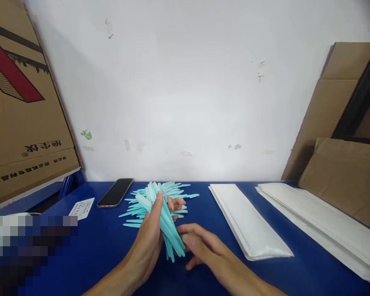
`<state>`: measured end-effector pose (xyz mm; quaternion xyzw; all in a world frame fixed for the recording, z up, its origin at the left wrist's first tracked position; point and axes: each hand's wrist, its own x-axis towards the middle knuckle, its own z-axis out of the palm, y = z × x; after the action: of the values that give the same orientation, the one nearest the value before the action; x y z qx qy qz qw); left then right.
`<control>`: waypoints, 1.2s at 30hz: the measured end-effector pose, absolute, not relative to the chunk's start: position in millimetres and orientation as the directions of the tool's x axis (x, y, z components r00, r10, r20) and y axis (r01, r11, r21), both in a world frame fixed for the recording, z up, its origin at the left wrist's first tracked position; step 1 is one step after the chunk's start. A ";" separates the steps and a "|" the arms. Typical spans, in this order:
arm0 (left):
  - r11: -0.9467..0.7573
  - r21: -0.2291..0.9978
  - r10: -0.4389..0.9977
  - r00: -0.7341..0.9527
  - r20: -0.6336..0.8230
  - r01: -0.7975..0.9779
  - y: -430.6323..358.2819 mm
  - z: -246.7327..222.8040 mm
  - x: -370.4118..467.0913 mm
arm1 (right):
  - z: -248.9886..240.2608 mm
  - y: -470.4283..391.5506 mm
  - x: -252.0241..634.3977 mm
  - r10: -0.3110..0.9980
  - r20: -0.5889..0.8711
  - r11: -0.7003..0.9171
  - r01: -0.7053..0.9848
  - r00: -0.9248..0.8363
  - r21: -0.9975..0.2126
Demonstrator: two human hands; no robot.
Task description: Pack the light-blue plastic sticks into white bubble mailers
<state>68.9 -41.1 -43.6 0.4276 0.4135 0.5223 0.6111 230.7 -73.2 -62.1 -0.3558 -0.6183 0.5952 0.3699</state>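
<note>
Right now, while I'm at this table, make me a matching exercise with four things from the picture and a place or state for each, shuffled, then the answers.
Things
1. Left hand
2. Phone
3. Right hand
4. White packets

Places and states
A. On the right side of the blue table
B. Closed around a bunch of turquoise sticks
C. Dark screen facing up
D. By the lower ends of the held sticks

Pairs: 1-B, 2-C, 3-D, 4-A
</note>
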 end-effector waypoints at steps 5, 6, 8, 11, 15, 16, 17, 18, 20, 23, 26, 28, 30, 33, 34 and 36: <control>0.146 0.974 0.975 0.189 -0.113 -0.173 -49.9 -54.3 72.1 | -68.8 -77.2 225.1 0.844 0.039 0.017 -0.045 -0.535 -0.999; 0.138 0.976 0.974 0.199 -0.104 -0.165 -51.6 -55.4 72.8 | -69.2 -77.4 225.2 0.847 0.050 0.037 -0.034 -0.528 -0.999; 0.129 0.980 0.973 0.210 -0.096 -0.149 -53.7 -55.8 73.8 | -69.2 -76.8 225.8 0.843 0.042 0.025 -0.038 -0.536 -0.999; 0.152 0.984 0.962 0.243 -0.125 -0.097 -53.1 -53.9 75.5 | -70.2 -74.9 225.8 0.834 0.014 -0.027 -0.067 -0.552 -0.997; 0.055 0.998 0.974 0.223 -0.047 -0.028 -49.0 -53.3 76.8 | -75.3 -72.9 224.7 0.836 0.026 0.005 -0.040 -0.548 -0.999; 0.012 1.000 0.976 0.216 -0.008 -0.019 -47.9 -53.5 76.6 | -76.2 -72.9 224.7 0.827 0.016 -0.012 -0.045 -0.562 -0.999; -0.022 1.000 0.976 0.216 0.025 -0.016 -47.0 -53.8 76.1 | -76.7 -73.2 225.0 0.816 0.000 -0.033 -0.046 -0.579 -0.998; -0.038 0.999 0.973 0.227 0.041 -0.015 -46.2 -54.0 75.4 | -76.7 -73.8 225.5 0.806 -0.019 -0.052 -0.039 -0.592 -0.998; -0.030 0.999 0.963 0.266 0.033 -0.016 -45.1 -54.0 73.6 | -75.3 -75.8 227.0 0.802 -0.057 -0.083 -0.016 -0.595 -0.996; -0.015 1.000 0.962 0.272 0.016 -0.006 -44.5 -52.5 71.0 | -71.8 -78.8 230.1 0.839 -0.083 -0.105 -0.011 -0.537 -0.994; -0.065 0.997 0.970 0.232 0.072 -0.038 -43.6 -49.9 69.7 | -70.0 -78.9 233.2 0.882 -0.081 -0.102 -0.020 -0.464 -0.995; -0.112 0.992 0.963 0.242 0.121 -0.049 -42.0 -48.2 69.5 | -71.6 -77.0 234.7 0.899 -0.076 -0.083 0.004 -0.431 -0.997; -0.164 0.986 0.952 0.255 0.168 -0.035 -40.1 -47.2 69.4 | -75.8 -74.5 235.3 0.910 -0.069 -0.061 0.033 -0.409 -0.998; -0.198 0.980 0.947 0.255 0.196 -0.020 -38.3 -47.1 69.0 | -84.8 -71.0 234.3 0.923 -0.035 -0.023 0.035 -0.383 -0.999; -0.197 0.980 0.947 0.255 0.195 -0.020 -38.1 -47.3 68.8 | -87.6 -70.3 233.8 0.926 -0.023 -0.011 0.033 -0.376 -0.999; -0.189 0.982 0.951 0.242 0.190 -0.026 -38.3 -47.7 68.7 | -91.6 -69.5 233.1 0.933 -0.006 0.006 0.031 -0.360 -1.000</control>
<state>68.7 -38.3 -47.7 0.6028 0.3839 0.4811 0.5079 233.1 -69.5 -91.6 -0.4077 -0.5910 0.5752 0.3921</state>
